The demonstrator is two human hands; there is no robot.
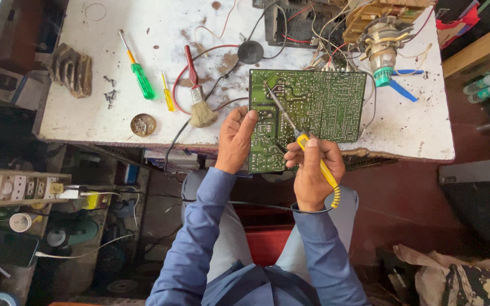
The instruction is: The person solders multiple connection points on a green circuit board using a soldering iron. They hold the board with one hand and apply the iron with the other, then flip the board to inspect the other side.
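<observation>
Fingers of my left hand [235, 140] pinch the left edge of the green circuit board [307, 110] at centre frame — thumb on top, board propped at the bench [86, 113] front edge. Right hand [312, 170] fingers closed round a yellow-handled soldering iron [299, 136], tip resting on the board's upper left area. Left of the board: small brush [199, 105], yellow screwdriver [167, 93], green screwdriver [139, 71], round tin [143, 124]. Upper right of frame — tangle of wires and a coil assembly [382, 48].
</observation>
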